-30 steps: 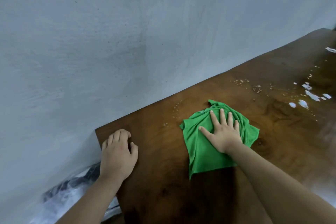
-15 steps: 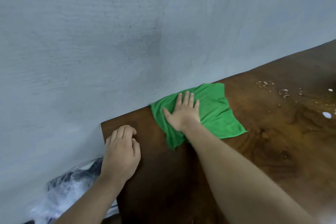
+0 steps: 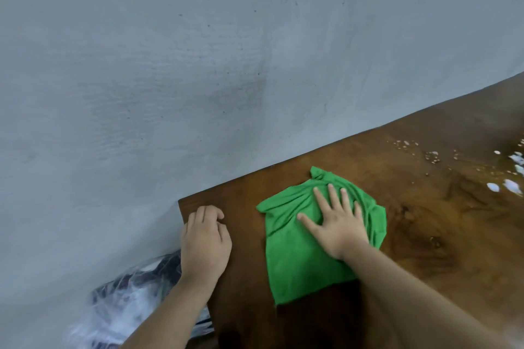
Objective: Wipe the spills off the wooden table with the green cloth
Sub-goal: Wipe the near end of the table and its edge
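The green cloth [image 3: 295, 258] lies rumpled on the dark wooden table [image 3: 425, 235], a little in from the far edge. My right hand [image 3: 337, 224] presses flat on its right half with the fingers spread. My left hand [image 3: 205, 241] rests on the table's left corner, fingers curled over the edge, holding nothing. White spills [image 3: 507, 187] and a scatter of small droplets [image 3: 431, 154] sit on the wood at the far right, apart from the cloth.
A grey wall [image 3: 198, 79] runs right along the table's far edge. Below the table's left end lies a clear plastic bag [image 3: 133, 303] with dark things inside. Bare wood stretches between the cloth and the spills.
My right hand has dragged the cloth back from the wall edge towards me and to the right. The left hand has stayed on the corner.
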